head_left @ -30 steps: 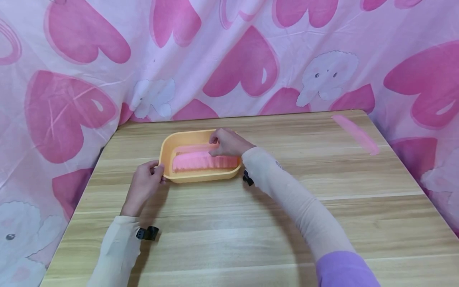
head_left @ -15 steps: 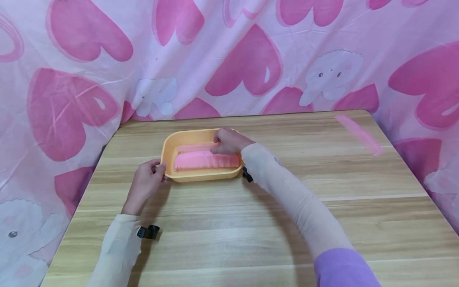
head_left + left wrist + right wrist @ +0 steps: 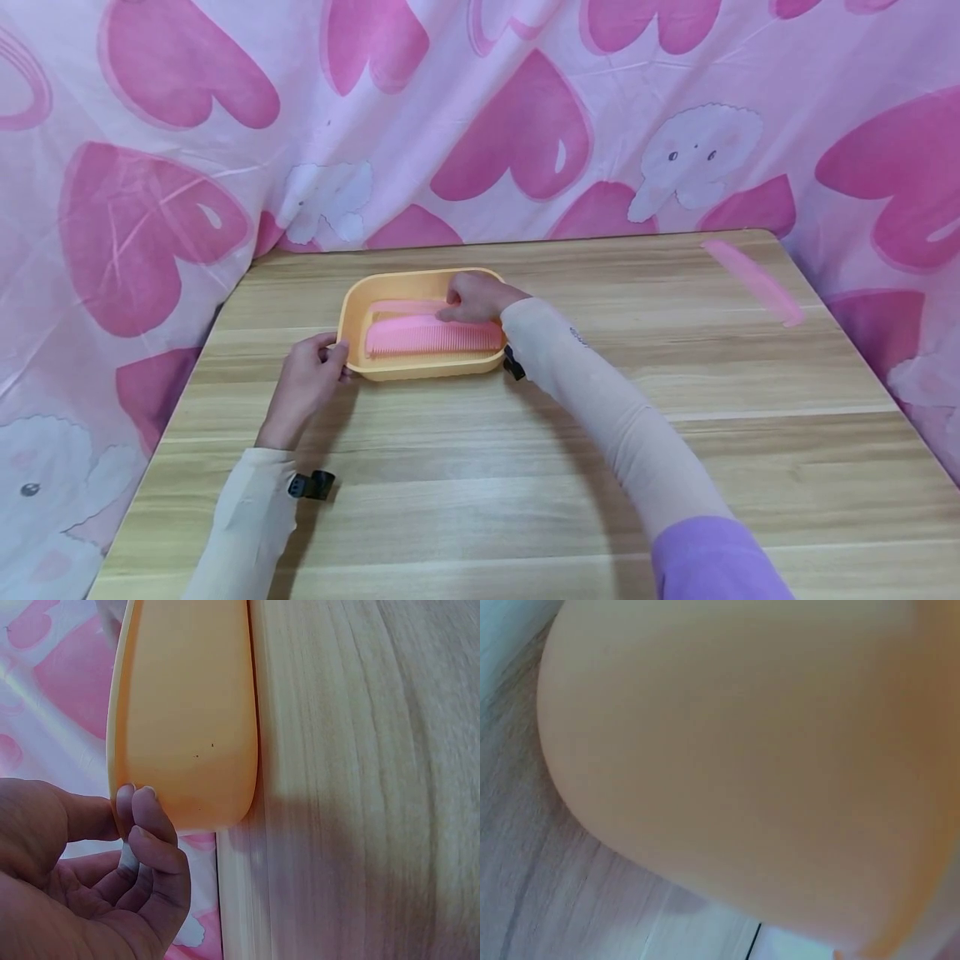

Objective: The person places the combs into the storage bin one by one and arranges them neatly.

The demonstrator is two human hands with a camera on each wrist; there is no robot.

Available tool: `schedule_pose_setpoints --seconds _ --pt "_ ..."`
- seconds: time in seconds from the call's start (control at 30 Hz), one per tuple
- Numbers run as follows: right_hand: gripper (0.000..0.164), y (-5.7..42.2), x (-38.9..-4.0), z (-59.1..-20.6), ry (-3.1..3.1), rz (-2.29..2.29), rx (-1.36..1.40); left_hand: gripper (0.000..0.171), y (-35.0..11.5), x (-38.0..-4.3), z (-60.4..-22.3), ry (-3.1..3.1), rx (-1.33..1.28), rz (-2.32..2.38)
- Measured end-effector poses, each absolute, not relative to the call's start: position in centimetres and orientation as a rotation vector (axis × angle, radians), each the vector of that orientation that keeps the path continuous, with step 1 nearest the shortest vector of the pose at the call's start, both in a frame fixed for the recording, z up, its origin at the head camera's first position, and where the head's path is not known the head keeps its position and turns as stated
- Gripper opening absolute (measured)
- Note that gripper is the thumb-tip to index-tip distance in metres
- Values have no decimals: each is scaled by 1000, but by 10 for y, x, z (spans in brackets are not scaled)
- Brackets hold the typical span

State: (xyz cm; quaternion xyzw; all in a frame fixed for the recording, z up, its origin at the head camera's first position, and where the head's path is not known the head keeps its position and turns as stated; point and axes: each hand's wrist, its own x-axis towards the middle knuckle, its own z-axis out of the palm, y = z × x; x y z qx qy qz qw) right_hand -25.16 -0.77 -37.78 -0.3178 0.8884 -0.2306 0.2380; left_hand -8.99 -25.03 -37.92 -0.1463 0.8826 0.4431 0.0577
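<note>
A yellow-orange plastic tray [image 3: 422,371] with rounded corners stands on the table, left of the middle. Inside it, a pink comb [image 3: 420,337] shows its teeth towards the near side. Another pink comb-like strip [image 3: 386,307] lies behind it, partly covered. The left hand [image 3: 303,383] pinches the tray's left end between thumb and fingers; the left wrist view shows the fingertips on the rim. Reaching in from the right, the right hand [image 3: 477,297] has its thumb at the comb's upper edge and its fingers curled. In the right wrist view the tray's wall [image 3: 727,765] hides that hand.
A separate pink comb [image 3: 753,282] lies slanted near the table's far right corner. The wooden table [image 3: 480,483] meets a pink heart-patterned cloth [image 3: 510,125] along its back and sides. Small black devices [image 3: 311,485] sit at both wrists.
Very little differs. The view shifts slightly, and the right hand dips a little lower over the comb in the tray. The left hand stays at the tray's left end.
</note>
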Motion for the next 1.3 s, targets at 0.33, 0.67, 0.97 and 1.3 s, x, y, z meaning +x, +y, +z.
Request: schedule_pose_setpoints --seconds 0.33,0.67,0.97,1.3 --pt "32 -6 -251 -374 2415 -636 -920 44 -251 -89 -381 2688 -442 1340" --pt "28 -6 -251 -373 2367 -650 -838 42 -251 -89 -381 2703 -420 1354" --pt "59 -5 -254 -375 2295 -696 -875 45 -249 -89 -378 2677 -439 1339" --pt "58 -4 -251 -370 2250 -763 -813 43 -250 -90 -379 2685 -439 1340"
